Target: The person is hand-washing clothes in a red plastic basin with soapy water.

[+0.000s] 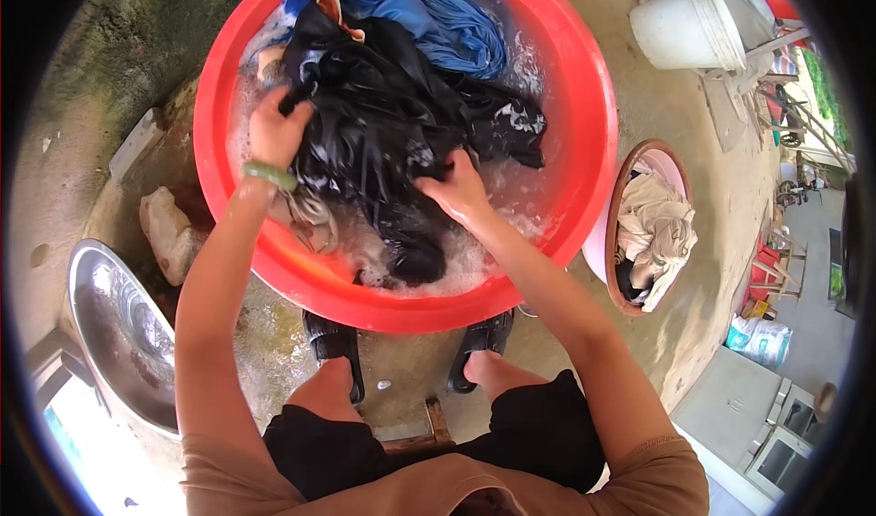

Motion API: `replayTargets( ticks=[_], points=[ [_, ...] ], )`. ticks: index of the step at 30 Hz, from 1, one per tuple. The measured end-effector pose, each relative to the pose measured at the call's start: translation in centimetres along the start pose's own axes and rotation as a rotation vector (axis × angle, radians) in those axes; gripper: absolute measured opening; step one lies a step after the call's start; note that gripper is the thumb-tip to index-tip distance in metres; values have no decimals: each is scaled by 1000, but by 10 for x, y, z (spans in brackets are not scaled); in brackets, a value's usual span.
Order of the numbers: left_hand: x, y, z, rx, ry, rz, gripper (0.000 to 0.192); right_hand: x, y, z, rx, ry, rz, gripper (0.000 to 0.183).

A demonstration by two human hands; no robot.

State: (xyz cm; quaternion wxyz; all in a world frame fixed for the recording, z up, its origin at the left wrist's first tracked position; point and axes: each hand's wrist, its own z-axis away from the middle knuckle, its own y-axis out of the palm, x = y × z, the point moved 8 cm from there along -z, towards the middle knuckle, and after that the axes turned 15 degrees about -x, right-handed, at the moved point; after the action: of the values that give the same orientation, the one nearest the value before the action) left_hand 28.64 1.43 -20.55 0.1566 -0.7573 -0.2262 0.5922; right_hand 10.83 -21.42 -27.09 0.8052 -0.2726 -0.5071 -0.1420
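A wet black garment (369, 126) lies spread over soapy water in a large red plastic basin (582, 194). My left hand (277, 129), below which a green bangle (269, 174) circles the wrist, pinches the garment's left edge. On its lower right, my right hand (455, 191) grips a fold between thumb and fingers. Blue cloth (458, 30) is bunched at the basin's far side. Pale cloth (308, 218) shows in the water under the black garment, near my left wrist.
To the right stands a pink tub with a brown rim (619, 297), holding beige clothes (653, 222). At the left are a metal basin (123, 338) and a rough stone block (168, 235). A white bucket (684, 30) lies at the upper right. My slippered feet are beneath the red basin's near edge.
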Motion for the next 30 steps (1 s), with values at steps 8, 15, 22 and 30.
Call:
replayTargets(
  ticks=[8,15,22,30],
  points=[
    [-15,-5,-56,-424,334,-195,29,54,73,-66,-175,414,-618,14],
    [-98,61,72,205,812,-487,64,152,163,-113,446,279,-320,28],
    [-39,89,4,267,781,-819,77,111,26,16,166,-1159,767,31],
    [-37,122,-35,348,716,-1153,58,10,-36,-13,308,-975,1478,28]
  ],
)
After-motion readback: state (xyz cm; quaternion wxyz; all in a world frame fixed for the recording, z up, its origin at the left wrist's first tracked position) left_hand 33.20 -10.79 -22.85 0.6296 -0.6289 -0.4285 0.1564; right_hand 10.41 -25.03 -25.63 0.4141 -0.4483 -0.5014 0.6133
